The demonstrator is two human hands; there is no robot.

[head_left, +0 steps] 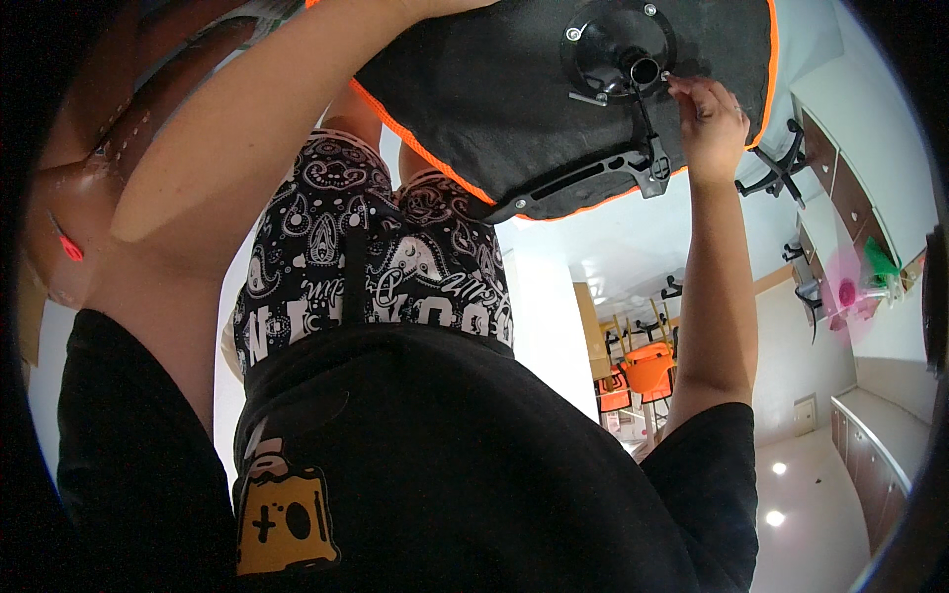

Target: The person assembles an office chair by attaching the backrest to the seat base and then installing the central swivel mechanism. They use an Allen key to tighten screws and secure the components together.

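Across the top lies the black fabric underside of a chair seat [450, 84] with bright orange piping. A round black mounting plate [591, 61] sits on it, with silver bolts near its rim and a short open tube. My right hand [714, 111] is at the plate's right edge, thumb and fingertips pinched around a small silver bolt [665, 76]. A silver pin-like piece [588, 99] sticks out by the plate's lower edge. Below it, a black plastic armrest bracket [583, 180] runs along the seat's near edge. My left hand [450, 6] reaches the seat's upper left; its fingers are cut off by the frame.
A small red-handled tool [69, 245] lies on a brown surface [74, 198] at left. Orange chairs [649, 369] stand in the background. At right are a black chair base [778, 170], drawer cabinets [840, 183] and a pink-wrapped bouquet [845, 293].
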